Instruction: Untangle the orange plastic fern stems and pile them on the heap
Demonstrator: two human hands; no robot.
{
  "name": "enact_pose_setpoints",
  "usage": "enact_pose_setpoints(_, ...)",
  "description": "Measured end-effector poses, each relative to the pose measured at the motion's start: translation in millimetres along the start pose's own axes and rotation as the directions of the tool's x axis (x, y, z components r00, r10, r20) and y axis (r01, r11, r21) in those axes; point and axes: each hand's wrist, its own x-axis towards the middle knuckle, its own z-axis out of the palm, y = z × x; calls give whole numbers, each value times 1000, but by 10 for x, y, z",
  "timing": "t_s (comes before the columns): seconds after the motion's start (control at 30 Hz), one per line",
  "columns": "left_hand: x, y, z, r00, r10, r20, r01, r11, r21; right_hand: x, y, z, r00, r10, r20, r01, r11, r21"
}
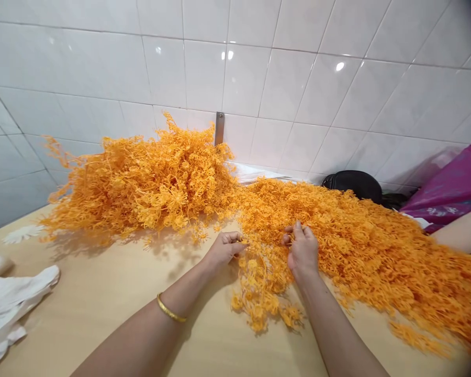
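My left hand (224, 248), with a gold bangle on its wrist, pinches the edge of a sprig of small orange flowers (258, 296) that hangs over the tabletop's middle. To the right of it, my right hand (304, 251) is closed in a pinch at the border of a long heap of orange flower sprigs (372, 241). What lies between its fingertips is too small to make out. A taller, bushy pile of the same orange sprigs (149, 183) stands on the left, apart from both hands.
The pale wooden table (113, 309) meets a white tiled wall (243, 78). White cloth (15, 309) lies at the left edge. Behind the right heap are a black bag (353, 184) and a purple bag (447, 183). A metal strip (220, 128) is fixed to the wall.
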Motion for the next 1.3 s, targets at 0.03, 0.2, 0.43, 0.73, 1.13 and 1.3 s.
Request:
enact_pose_setpoints(0.03,7,-7,-5,1000,12,-18,-12,1000,-21,9,-16,-14,1000,5,9,-5,1000,-8)
enact_pose_setpoints(0.2,-1,4,20,999,36,-17,-37,999,-8,-130,-101,43,945,-66,319,137,969,-204)
enact_pose_setpoints(0.43,6,-11,-7,996,66,66,-68,997,32,-272,-82,120,676,-133,725,528,773,-351)
enact_pose_setpoints(0.73,55,16,-144,992,39,123,-64,978,198,-138,-141,-4,890,-394,232,456,733,-505)
enact_pose_setpoints(1.13,98,23,-238,994,57,98,-51,997,-64,-116,-219,-57,709,-627,323,541,190,-819)
enact_pose_setpoints(1.3,112,20,-259,991,49,128,-28,987,-157,-225,-68,55,701,-269,660,706,395,-588)
